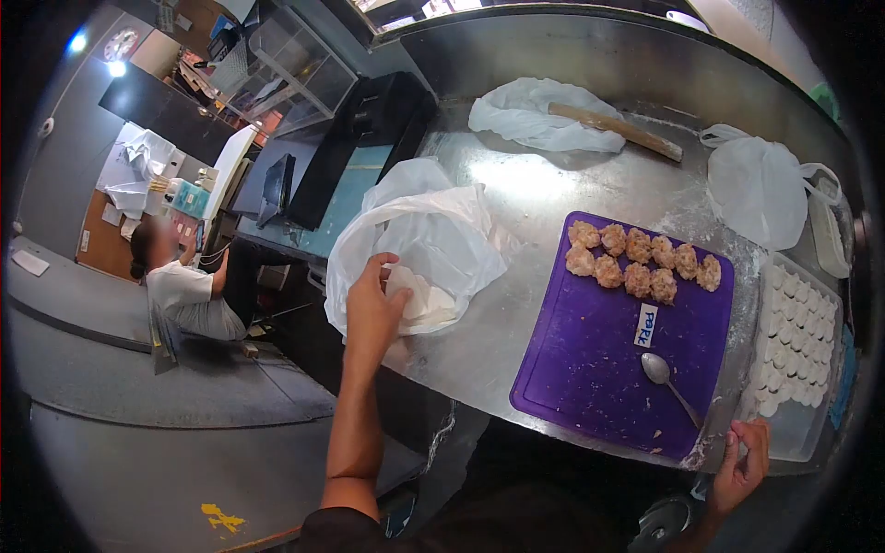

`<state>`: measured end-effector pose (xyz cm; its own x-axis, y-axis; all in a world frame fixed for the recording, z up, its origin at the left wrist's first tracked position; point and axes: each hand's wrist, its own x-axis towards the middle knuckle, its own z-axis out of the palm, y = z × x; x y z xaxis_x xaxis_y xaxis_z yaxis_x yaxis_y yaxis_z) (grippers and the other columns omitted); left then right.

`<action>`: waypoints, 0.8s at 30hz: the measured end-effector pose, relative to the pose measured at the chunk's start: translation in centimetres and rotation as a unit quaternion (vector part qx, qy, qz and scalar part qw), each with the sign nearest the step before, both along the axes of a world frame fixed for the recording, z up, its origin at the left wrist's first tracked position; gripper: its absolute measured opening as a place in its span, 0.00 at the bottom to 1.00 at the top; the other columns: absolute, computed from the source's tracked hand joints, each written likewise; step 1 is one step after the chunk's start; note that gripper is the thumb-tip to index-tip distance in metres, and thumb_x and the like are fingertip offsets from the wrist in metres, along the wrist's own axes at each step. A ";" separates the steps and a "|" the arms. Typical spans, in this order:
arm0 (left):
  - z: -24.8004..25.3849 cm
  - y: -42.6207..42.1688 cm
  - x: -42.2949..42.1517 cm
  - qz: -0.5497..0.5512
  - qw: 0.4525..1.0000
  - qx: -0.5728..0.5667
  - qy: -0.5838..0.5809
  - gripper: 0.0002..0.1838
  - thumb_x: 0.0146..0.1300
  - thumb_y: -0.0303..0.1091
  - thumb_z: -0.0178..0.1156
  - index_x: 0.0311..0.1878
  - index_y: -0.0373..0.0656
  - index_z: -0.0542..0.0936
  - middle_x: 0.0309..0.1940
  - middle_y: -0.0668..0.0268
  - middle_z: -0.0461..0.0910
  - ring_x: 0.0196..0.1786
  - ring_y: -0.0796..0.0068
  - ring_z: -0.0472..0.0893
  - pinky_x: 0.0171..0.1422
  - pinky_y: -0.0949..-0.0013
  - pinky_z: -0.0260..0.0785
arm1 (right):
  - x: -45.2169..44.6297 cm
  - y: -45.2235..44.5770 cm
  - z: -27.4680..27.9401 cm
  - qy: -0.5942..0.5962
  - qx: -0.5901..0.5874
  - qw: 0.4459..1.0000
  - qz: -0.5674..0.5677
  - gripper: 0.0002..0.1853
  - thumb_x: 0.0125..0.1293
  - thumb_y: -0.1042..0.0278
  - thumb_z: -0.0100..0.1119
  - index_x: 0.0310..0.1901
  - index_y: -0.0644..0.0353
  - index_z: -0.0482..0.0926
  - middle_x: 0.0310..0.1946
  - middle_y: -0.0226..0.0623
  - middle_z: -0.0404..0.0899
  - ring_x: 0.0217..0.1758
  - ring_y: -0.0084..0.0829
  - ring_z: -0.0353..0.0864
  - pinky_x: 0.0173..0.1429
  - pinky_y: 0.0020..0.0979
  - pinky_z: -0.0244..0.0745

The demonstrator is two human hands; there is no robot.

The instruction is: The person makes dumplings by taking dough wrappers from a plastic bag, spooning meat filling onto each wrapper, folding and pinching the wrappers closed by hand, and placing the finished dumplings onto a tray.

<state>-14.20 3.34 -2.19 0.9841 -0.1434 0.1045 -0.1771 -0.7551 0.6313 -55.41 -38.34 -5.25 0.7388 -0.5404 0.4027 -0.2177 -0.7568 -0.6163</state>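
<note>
My left hand [371,309] reaches into the mouth of an open white plastic bag [461,221], its thumb and fingers closed on a pale round dough wrapper [406,288]. Another white piece lies beside it in the bag. My right hand [743,465] is at the counter's front edge with its fingers curled in, by the near corner of a clear tray [784,433] holding many small white dough pieces. Whether it holds anything is hidden. Between my hands is a purple cutting board [581,350] with several meat balls [636,247], a "PORK" label [646,325] and a metal spoon [656,369].
Farther back on the floury metal counter [498,341] lie a wooden rolling pin [618,131] on a plastic bag [525,111] and a knotted white bag [758,189]. A seated person [194,290] is at the far left, near a desk.
</note>
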 end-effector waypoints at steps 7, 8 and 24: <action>4.8 0.0 0.4 -0.069 0.964 0.196 -0.166 0.23 0.60 0.16 0.69 0.61 0.39 0.86 0.51 0.47 0.89 0.56 0.42 0.88 0.63 0.48 0.79 | 1.7 1.0 0.8 -0.002 0.014 1.000 0.001 0.08 0.68 0.82 0.69 0.48 0.68 0.87 0.40 0.46 0.86 0.46 0.48 0.83 0.66 0.51 0.74; 5.6 0.2 0.4 -0.083 0.953 0.221 -0.192 0.21 0.61 0.16 0.69 0.59 0.38 0.87 0.50 0.48 0.89 0.56 0.43 0.87 0.62 0.47 0.79 | 2.4 1.5 1.2 0.002 0.010 1.000 -0.007 0.08 0.68 0.82 0.69 0.48 0.68 0.87 0.40 0.46 0.86 0.46 0.48 0.83 0.66 0.51 0.74; 0.5 -11.6 -12.1 -0.216 0.805 -0.447 0.324 0.11 0.82 0.28 0.65 0.62 0.37 0.84 0.53 0.64 0.89 0.55 0.77 0.86 0.62 0.70 0.78 | 10.7 4.1 0.7 0.114 -0.088 0.989 0.017 0.06 0.69 0.74 0.69 0.45 0.60 0.82 0.44 0.40 0.81 0.49 0.47 0.80 0.58 0.51 0.70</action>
